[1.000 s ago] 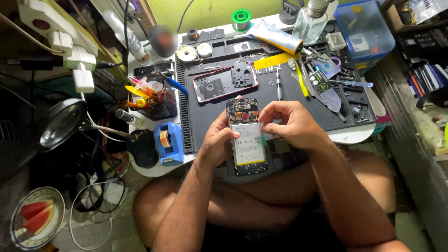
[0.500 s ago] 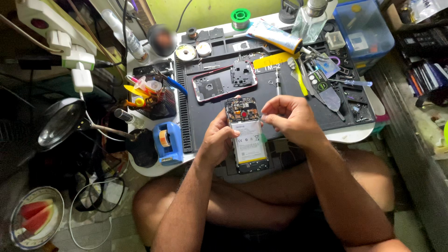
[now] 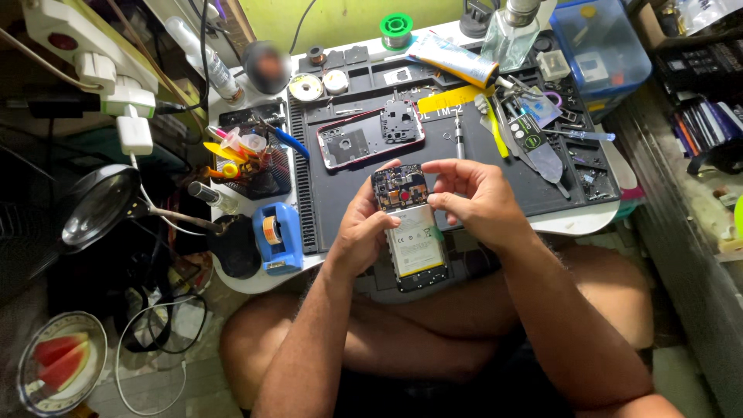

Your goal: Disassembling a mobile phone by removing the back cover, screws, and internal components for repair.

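An opened smartphone [image 3: 412, 232] with its back off shows a dark circuit board on top and a white battery below. My left hand [image 3: 364, 228] grips its left edge. My right hand [image 3: 468, 193] holds the right edge, with fingertips pinched over the board's upper right corner. The phone hovers at the near edge of a black repair mat [image 3: 340, 197]. The phone's removed back cover [image 3: 370, 138], red-rimmed, lies on the mat just beyond.
Tweezers, a screwdriver [image 3: 458, 133], a yellow pry tool [image 3: 495, 120] and a glue tube [image 3: 453, 58] crowd the mat's far right. A blue tape dispenser [image 3: 279, 236], a magnifier lamp [image 3: 101, 205] and a power strip [image 3: 93, 54] sit left. A watermelon plate [image 3: 58, 371] lies on the floor.
Both hands have shifted slightly with the phone, and my right fingers have moved up toward the top of the circuit board.
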